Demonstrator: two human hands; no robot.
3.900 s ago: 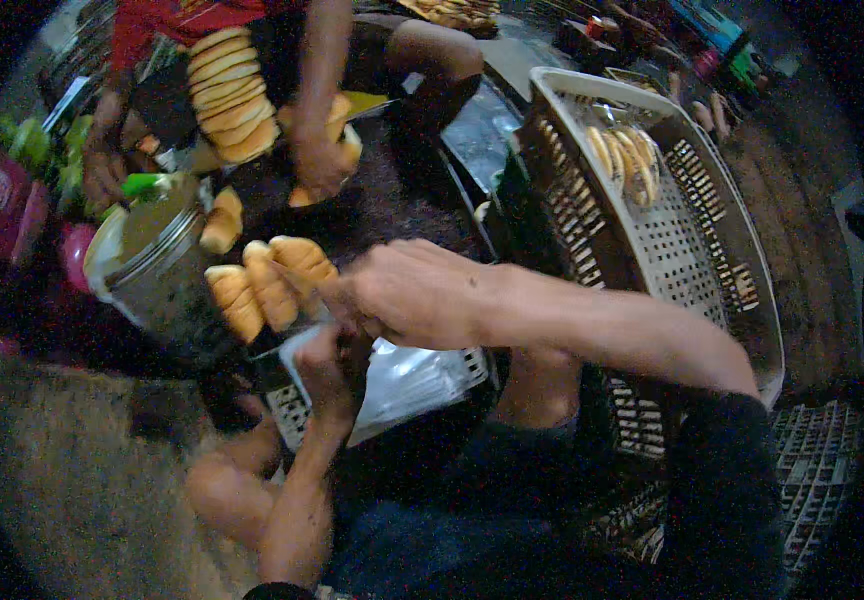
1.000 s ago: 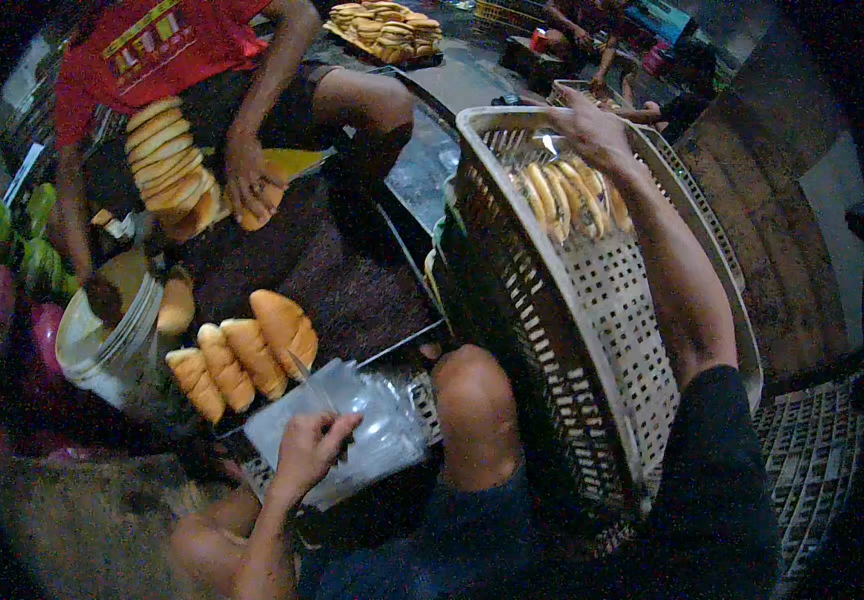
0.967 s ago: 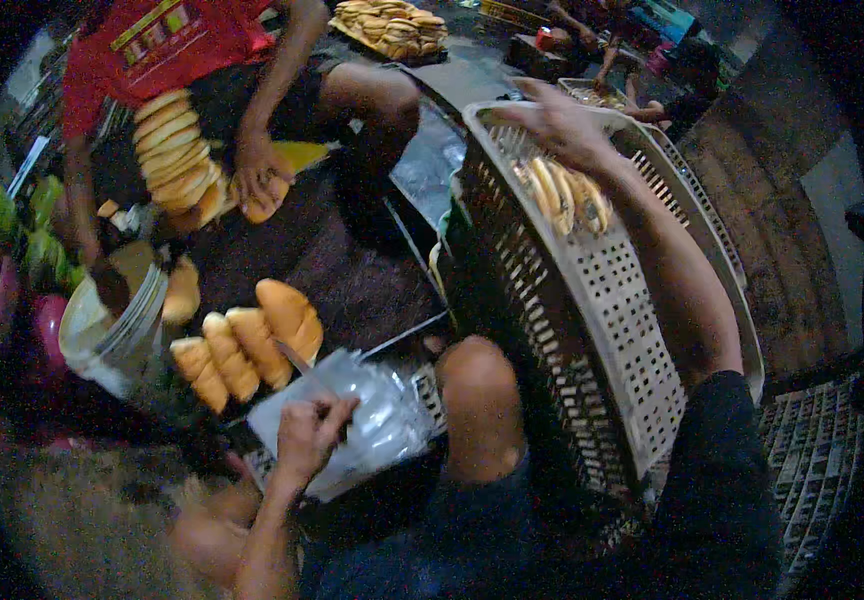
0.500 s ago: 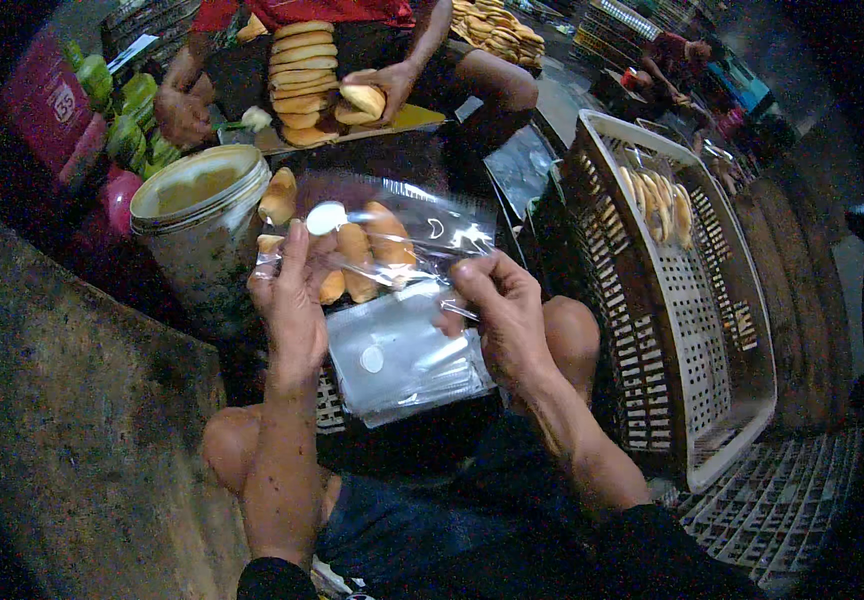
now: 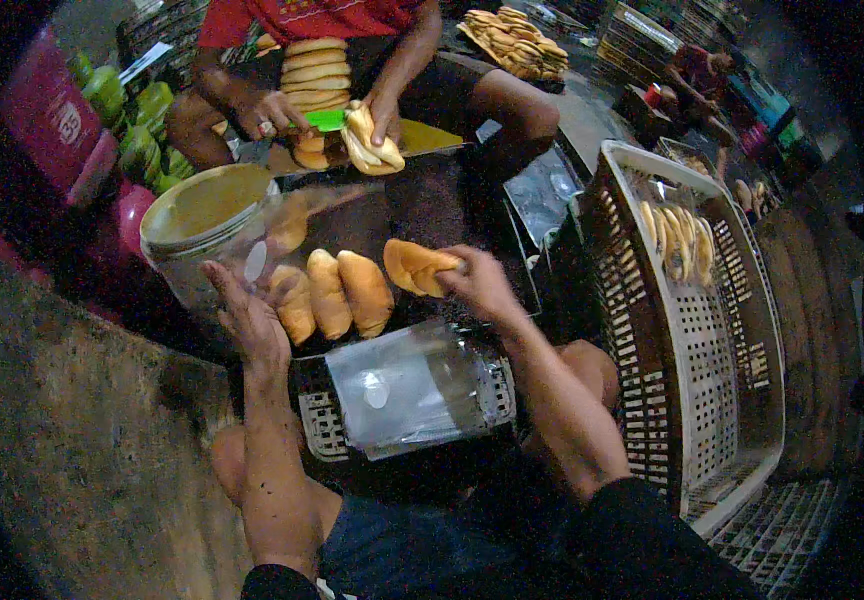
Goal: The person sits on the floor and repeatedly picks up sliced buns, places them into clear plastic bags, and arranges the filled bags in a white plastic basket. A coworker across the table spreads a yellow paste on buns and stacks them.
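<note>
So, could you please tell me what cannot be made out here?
All in the head view:
Gripped end of the bun: hidden by the right hand.
Edges of the clear bag at the left hand: see-through, blurred.
Co-worker: head cut off by top edge.
Far person: too small for detail.

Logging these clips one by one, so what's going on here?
The person's right hand grips a bun, while the left hand has a clear plastic bag; its grip is hard to make out. Three buns lie side by side beyond a stack of clear bags. Across, someone in a red shirt handles a split bun and a green tool. More buns sit in the crate.
</note>
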